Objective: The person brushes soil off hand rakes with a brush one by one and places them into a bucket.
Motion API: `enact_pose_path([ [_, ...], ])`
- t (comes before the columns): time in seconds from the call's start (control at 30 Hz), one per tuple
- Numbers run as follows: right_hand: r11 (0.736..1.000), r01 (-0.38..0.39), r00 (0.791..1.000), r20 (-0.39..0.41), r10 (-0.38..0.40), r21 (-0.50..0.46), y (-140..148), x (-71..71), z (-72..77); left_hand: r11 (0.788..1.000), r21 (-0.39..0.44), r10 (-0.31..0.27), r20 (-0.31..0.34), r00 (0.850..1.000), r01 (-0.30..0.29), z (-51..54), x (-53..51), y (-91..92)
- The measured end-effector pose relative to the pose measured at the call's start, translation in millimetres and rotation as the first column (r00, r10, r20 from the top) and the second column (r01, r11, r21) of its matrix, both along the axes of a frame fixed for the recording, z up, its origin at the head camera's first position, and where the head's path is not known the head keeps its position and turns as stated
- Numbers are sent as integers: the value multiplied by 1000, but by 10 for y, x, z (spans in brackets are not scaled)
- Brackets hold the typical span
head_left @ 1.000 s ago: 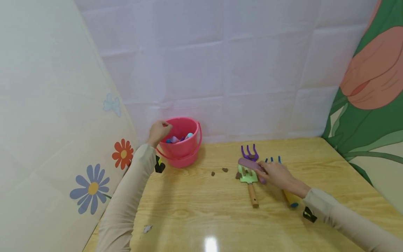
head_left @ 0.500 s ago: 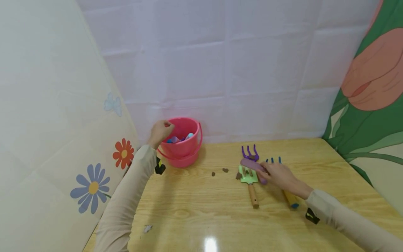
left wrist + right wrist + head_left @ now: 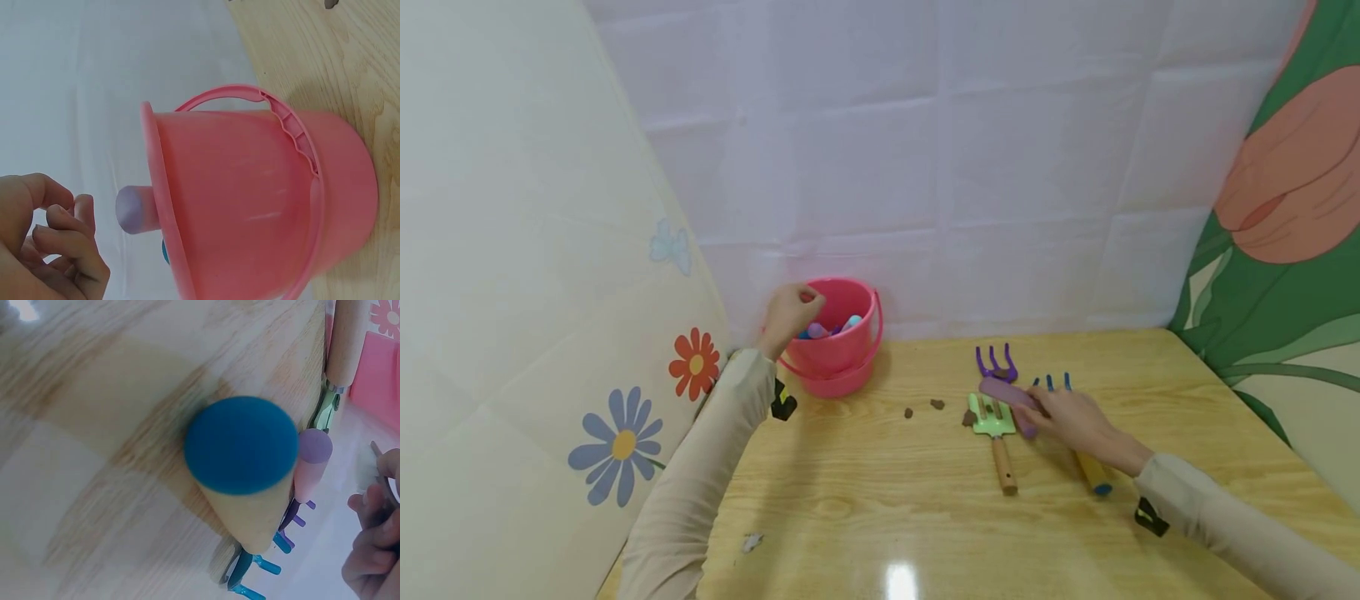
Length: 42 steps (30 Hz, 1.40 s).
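Observation:
My left hand [image 3: 792, 315] hangs over the near left rim of a pink bucket [image 3: 831, 358], fingers loosely curled, with nothing visible in them. Inside the bucket are purple and light-blue rounded ends; one purple end [image 3: 130, 209] sticks out past the rim in the left wrist view. My right hand [image 3: 1078, 423] grips a mauve, brush-like tool [image 3: 1000, 392] with a rounded end; a pale fuzzy patch shows beside it in the right wrist view. It is held over a green fork [image 3: 994, 421] with a wooden handle. Close by lie a purple fork [image 3: 996, 367] and a blue fork [image 3: 240, 444].
Brown crumbs [image 3: 937, 404] lie between the bucket and forks, with a larger brown lump [image 3: 970, 417] against the green fork. A grey scrap [image 3: 752, 542] lies front left on the wooden table [image 3: 850, 492]. A white sheet [image 3: 925, 167] hangs behind; decorated panels flank both sides.
My left hand has shifted slightly right over the bucket. The right hand and the mauve tool have moved a little to the right. Bucket and forks stay in place.

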State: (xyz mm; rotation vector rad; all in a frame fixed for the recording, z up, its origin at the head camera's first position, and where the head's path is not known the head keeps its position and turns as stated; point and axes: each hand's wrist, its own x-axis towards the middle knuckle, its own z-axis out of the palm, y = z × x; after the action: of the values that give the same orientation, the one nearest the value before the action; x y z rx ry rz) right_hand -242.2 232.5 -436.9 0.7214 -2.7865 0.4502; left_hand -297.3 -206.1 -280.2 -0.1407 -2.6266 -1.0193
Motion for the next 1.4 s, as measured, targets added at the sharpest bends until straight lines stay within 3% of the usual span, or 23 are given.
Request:
enact_pose_path([
  [0.1,1000,-15,1000,-11,15,-4,5,4,-3,1000,-2,-3,4,1000,3,5,33,39],
  [0.3,1000,-20,1000,-14,20,1,17,15,-4,998,29,-52,92,994,49,-24,106,135],
  [0.6,1000,14,1000,-4,-14,1,78,13,-43,988,-13,-152,50,987,152,-179,165,347],
  [0.97,1000,12,1000,-14,-12,1,100,24,-38,975,-82,-211,-23,977,208,-469,236,595],
  [1.17,1000,7,1000,-22,-7,-8,90,64,-22,976,-54,-215,-110,970,210,-616,266,699],
  [1.27,1000,10,1000,-16,-11,-14,95,65,-36,976,-40,-216,-115,970,213,-678,289,734],
  [1.4,999,25,1000,-3,-25,-25,113,66,-48,976,-30,-219,-65,974,217,-768,337,784],
])
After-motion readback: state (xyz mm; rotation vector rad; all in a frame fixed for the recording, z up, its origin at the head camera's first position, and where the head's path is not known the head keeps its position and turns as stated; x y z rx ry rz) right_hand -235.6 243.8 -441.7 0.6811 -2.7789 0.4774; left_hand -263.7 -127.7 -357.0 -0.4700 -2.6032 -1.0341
